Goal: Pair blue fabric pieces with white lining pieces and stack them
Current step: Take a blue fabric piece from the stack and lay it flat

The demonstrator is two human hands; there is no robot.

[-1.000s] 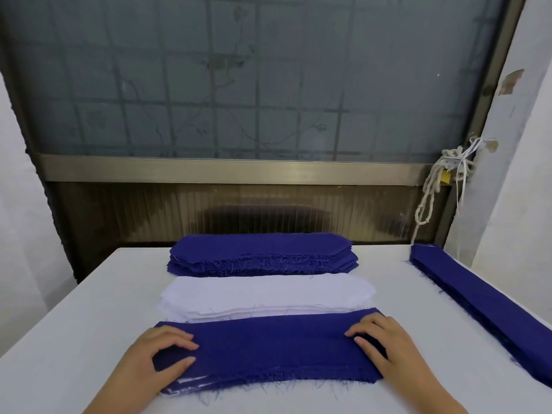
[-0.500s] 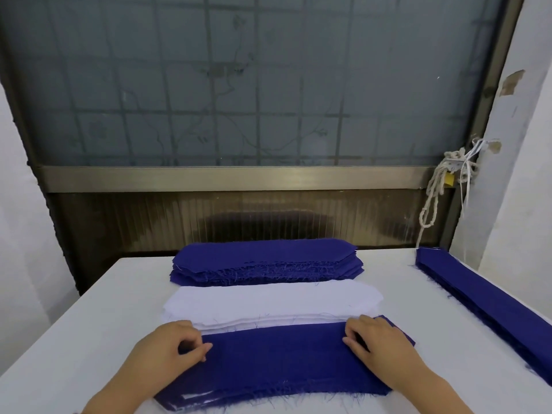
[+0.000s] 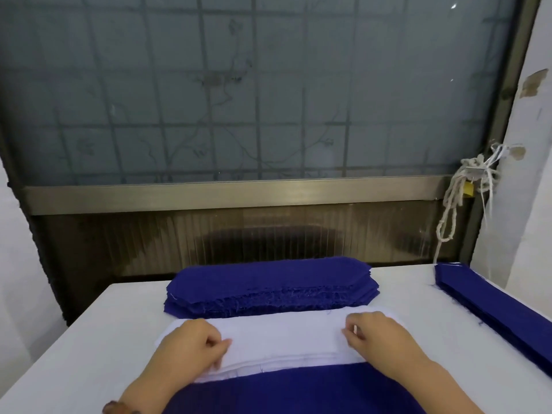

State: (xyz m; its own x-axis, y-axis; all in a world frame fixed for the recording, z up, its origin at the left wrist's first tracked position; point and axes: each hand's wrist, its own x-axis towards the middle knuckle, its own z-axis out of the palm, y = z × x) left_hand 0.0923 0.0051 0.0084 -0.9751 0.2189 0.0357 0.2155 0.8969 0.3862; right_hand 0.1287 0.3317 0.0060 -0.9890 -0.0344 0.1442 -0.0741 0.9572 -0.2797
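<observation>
White lining pieces (image 3: 283, 333), stacked flat between the frayed blue fabric pile (image 3: 268, 282) at 12 o'clock and the near blue fabric piece (image 3: 298, 389) at 6 o'clock, are pinched at both ends by the curled left hand (image 3: 194, 345) and right hand (image 3: 376, 333), which should peel just one layer

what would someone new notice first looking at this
The deep blue fabric stands out against the white table: a thick blue stack at the back centre, a long blue stack along the right edge, and a blue piece nearest the camera. Between them, the left hand and right hand pinch at the ends of the white lining pile.
</observation>
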